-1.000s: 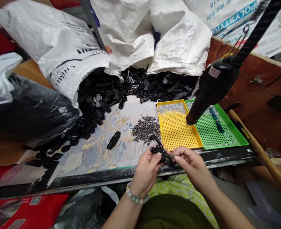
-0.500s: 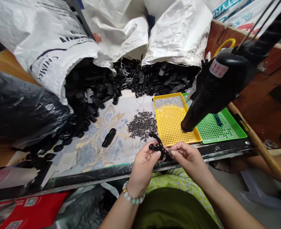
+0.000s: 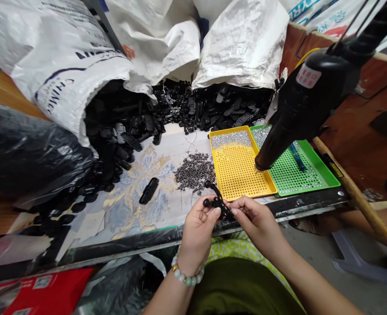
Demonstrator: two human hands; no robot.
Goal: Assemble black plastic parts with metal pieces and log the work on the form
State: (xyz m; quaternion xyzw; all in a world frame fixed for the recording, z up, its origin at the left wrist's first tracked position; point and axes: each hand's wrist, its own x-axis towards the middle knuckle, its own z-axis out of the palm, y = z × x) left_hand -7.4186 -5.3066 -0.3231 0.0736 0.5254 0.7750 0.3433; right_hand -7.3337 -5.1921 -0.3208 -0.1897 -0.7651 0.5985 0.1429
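My left hand (image 3: pixel 200 218) is closed around several small black plastic parts (image 3: pixel 217 203) with round knobs, held just above the table's front edge. Pinched close against the same parts, my right hand (image 3: pixel 251 214) has its thumb and forefinger together; whatever lies between those fingertips is too small to make out. Beyond my hands is a pile of small dark metal pieces (image 3: pixel 195 173). A single black oblong plastic part (image 3: pixel 149 190) lies on the patterned table covering to the left.
A yellow perforated tray (image 3: pixel 242 175) and a green one (image 3: pixel 331 177) hold small silvery pieces. Over them hangs a black power screwdriver (image 3: pixel 288 118). White sacks (image 3: pixel 242 48) spill black parts (image 3: pixel 128 131) along the back. A wooden handle (image 3: pixel 360 201) lies right; another person's arm (image 3: pixel 338 223) shows nearby.
My hands stay nearly in place, the right fingertips shifting slightly left against the black parts. The hanging screwdriver has swung a little to the right. The whole view has shifted slightly.
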